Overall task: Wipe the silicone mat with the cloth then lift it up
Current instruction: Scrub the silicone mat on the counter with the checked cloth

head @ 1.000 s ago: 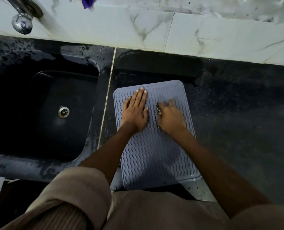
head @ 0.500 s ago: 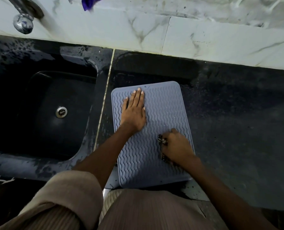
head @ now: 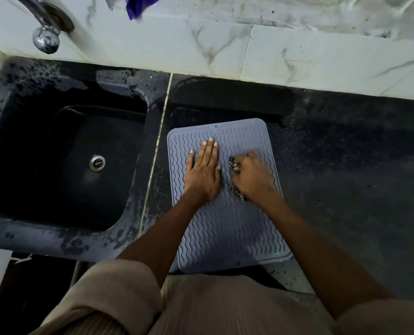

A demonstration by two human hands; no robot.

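A black sink [head: 32, 151] with a steel drain [head: 96, 162] fills the desk's [head: 346, 177] left end; a chrome tap [head: 45, 32] hangs over its back-left corner.

Bare dark speckled stone countertop [head: 346, 189] fills the right half of the frame, open for a hand to pass. At centre, the grey-blue wavy-ribbed silicone mat [head: 227, 228] carries both hands on its upper half; its lower half is bare. Left lies the black sunken sink [head: 63, 165]; the chrome tap [head: 45, 32] overhangs upper left, and the white marble backsplash [head: 297, 59] closes the top.

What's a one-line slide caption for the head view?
Left hand flat on the silicone mat while the right hand scrubs it with a bunched cloth, beside the sink.
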